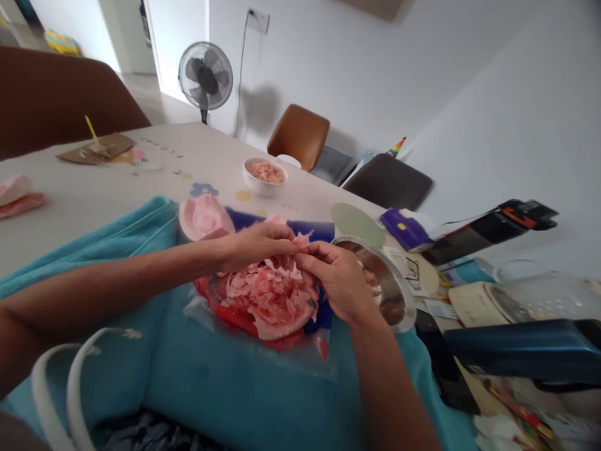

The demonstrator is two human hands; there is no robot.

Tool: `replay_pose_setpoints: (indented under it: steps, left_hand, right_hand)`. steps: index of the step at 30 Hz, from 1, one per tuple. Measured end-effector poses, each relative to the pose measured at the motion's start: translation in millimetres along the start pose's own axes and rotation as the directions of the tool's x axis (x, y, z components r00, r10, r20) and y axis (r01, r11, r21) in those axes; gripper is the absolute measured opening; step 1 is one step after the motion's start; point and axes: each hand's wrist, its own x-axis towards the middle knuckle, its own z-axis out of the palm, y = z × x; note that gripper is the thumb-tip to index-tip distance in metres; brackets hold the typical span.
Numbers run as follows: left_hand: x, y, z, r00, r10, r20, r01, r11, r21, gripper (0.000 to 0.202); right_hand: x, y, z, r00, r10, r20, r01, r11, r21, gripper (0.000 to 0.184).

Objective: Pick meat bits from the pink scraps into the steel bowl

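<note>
My left hand and my right hand meet over a pile of torn pink peelings. Their fingers pinch a small ragged pink pomelo piece, mostly hidden between them. The peelings lie on a red and clear plastic bag over a teal cloth. Behind my left wrist sits a thick, cup-shaped chunk of pink rind. Just right of my right hand, a metal bowl has some pieces inside. A white bowl of pink pulp stands farther back.
A dark blue bottle, a phone and a purple pack crowd the right side. More pink rind lies at the far left. Brown chairs and a fan stand beyond the table.
</note>
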Motion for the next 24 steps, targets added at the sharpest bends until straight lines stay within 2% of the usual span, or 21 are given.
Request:
replay_pose_setpoints:
  steps: [5, 8, 10, 12, 14, 17, 18, 20, 22, 24]
  left_hand:
    - [2.6, -2.2, -7.6, 0.978, -0.04, 0.206, 0.091, 0.965, -0.246, 0.01]
    - [6.5, -2.9, -8.7, 0.963, -0.041, 0.267, 0.123, 0.947, -0.296, 0.012]
    - [8.6, -2.8, -8.5, 0.963, -0.04, 0.265, 0.122, 0.946, -0.3, 0.015]
    - [10.0, -3.1, -8.5, 0.97, -0.046, 0.238, 0.118, 0.948, -0.296, 0.019]
    - [11.1, -3.9, -9.1, 0.974, -0.053, 0.22, 0.122, 0.943, -0.31, 0.021]
    - [12.8, -5.9, -10.9, 0.968, -0.065, 0.244, 0.158, 0.91, -0.382, 0.023]
    - [13.6, -6.6, -11.6, 0.964, -0.07, 0.255, 0.173, 0.895, -0.411, 0.023]
    - [15.1, -7.7, -13.0, 0.959, -0.086, 0.269, 0.206, 0.867, -0.454, 0.022]
    - [16.5, -8.7, -14.2, 0.956, -0.115, 0.269, 0.237, 0.843, -0.482, 0.017]
    - [17.5, -10.0, -15.1, 0.956, -0.124, 0.265, 0.246, 0.83, -0.5, 0.012]
  right_hand:
    - [0.1, -2.0, -8.9, 0.973, 0.095, 0.211, -0.139, 0.968, 0.207, 0.018]
    - [0.9, -1.2, -12.3, 0.961, 0.092, 0.26, -0.157, 0.957, 0.242, 0.018]
    - [0.0, -2.4, -15.1, 0.963, 0.083, 0.256, -0.141, 0.966, 0.216, 0.018]
    - [-2.1, -5.2, -20.5, 0.978, 0.063, 0.199, -0.095, 0.983, 0.159, 0.018]
    - [-4.1, -8.7, -29.9, 0.998, 0.007, 0.068, -0.011, 0.999, 0.053, 0.017]
    - [-4.5, -12.7, -51.5, 0.975, -0.128, -0.179, 0.08, 0.964, -0.253, 0.016]
    - [-3.9, -13.4, -59.9, 0.954, -0.156, -0.256, 0.053, 0.928, -0.368, 0.018]
    - [-2.0, -13.4, -77.0, 0.918, -0.149, -0.368, -0.085, 0.831, -0.55, 0.024]
    - [-0.4, -12.1, -92.1, 0.905, -0.121, -0.408, -0.218, 0.691, -0.69, 0.026]
    - [0.3, -10.3, -103.1, 0.91, -0.113, -0.399, -0.283, 0.535, -0.796, 0.023]
